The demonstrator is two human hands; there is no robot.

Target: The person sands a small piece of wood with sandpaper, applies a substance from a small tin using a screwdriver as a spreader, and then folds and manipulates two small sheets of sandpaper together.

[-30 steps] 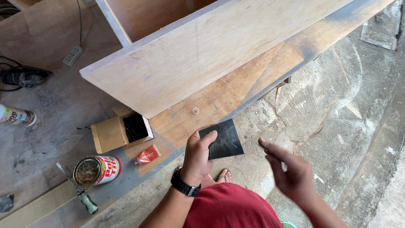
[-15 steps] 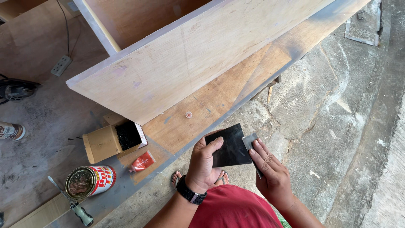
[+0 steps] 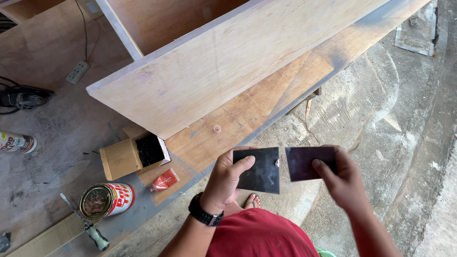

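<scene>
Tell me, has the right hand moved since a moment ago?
Yes. The right hand has pulled rightward from the left hand, now holding its own dark sheet piece, judged against the plank edge.

Two dark sheets — one tin can

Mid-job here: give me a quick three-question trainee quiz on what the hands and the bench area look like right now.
1. True or false: the left hand and the right hand each hold a separate dark sheet.
2. What is worn on the left wrist?
A. a black watch
B. a green glove
C. nothing
3. Which lies nearer the open tin can: the screwdriver or the power strip?

Key
1. True: the left dark sheet and the right dark sheet are apart, with a gap between them.
2. A.
3. The screwdriver, just beside the can.
</scene>
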